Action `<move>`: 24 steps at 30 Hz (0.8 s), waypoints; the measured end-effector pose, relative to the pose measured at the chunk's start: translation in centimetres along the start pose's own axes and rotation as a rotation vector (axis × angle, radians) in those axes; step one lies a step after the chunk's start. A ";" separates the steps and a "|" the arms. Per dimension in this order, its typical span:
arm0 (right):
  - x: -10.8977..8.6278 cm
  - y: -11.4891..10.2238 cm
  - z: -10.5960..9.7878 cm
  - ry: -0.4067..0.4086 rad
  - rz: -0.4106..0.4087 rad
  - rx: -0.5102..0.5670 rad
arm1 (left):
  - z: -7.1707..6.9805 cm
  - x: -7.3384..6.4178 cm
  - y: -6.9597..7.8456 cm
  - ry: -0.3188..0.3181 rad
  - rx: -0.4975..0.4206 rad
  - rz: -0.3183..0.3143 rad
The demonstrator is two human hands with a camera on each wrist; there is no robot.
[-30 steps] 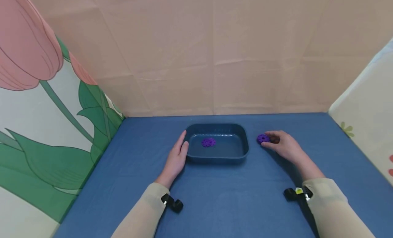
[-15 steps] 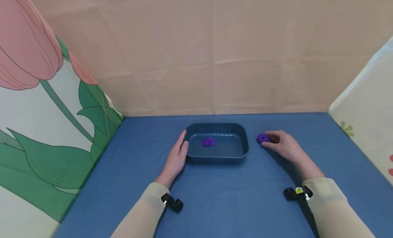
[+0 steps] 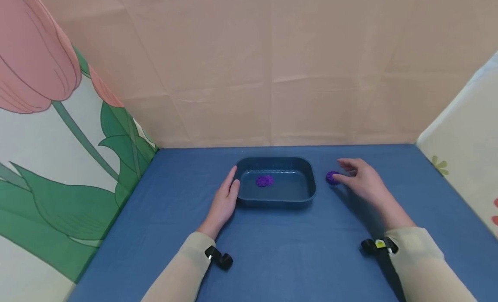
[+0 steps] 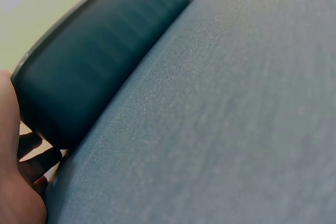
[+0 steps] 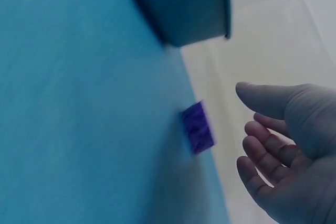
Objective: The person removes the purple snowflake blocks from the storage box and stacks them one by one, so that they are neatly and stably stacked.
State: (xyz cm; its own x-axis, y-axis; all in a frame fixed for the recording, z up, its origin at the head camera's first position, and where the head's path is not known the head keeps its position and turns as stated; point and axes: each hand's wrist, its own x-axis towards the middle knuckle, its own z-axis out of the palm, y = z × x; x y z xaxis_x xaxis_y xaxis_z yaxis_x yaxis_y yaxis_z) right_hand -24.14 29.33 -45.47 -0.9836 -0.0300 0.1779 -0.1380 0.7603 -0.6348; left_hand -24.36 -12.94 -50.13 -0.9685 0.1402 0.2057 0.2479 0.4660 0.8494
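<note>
A dark blue rectangular tray [image 3: 274,204] sits on the blue table, with a purple flower-shaped piece [image 3: 264,181] inside, left of its middle. My left hand [image 3: 222,203] rests against the tray's left side, fingers fairly straight; some fingertips are hidden behind the wall in the left wrist view. To the right of the tray, a thick purple round piece [image 3: 331,178] with a notched rim lies on the cloth. Close beside it hovers my right hand [image 3: 365,181], fingers spread and loosely bent. In the right wrist view a gap separates that hand from the purple piece [image 5: 198,128].
A blue cloth [image 3: 272,250] covers the table. A beige sheet [image 3: 268,68] hangs along the back edge, a tulip-patterned panel [image 3: 78,194] stands at the left, and a pale panel [image 3: 467,150] at the right. Each sleeve carries a small black wrist camera [image 3: 223,261].
My right hand has let go of the purple round piece, its fingers spreading and lifting slightly up and right. That piece stays on the cloth. The left hand and tray have not moved.
</note>
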 end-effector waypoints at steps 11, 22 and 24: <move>1.3 -6.3 -0.8 0.018 -0.089 0.080 | -0.2 0.0 0.1 0.003 0.007 -0.005; 2.2 -10.8 2.3 -0.047 -0.135 0.125 | -0.3 -0.2 -0.3 0.009 0.003 -0.007; 2.4 -11.5 3.0 -0.060 -0.148 0.120 | -0.3 -0.2 -0.3 0.008 0.003 -0.013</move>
State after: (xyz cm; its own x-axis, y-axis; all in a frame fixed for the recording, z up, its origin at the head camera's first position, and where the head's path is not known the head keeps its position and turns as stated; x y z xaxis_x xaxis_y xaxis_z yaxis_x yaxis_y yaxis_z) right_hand -25.31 18.60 -40.00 -0.9562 -0.1773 0.2330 -0.2911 0.6616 -0.6911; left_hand -24.26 -13.36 -50.32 -0.9718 0.1268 0.1986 0.2352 0.4707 0.8504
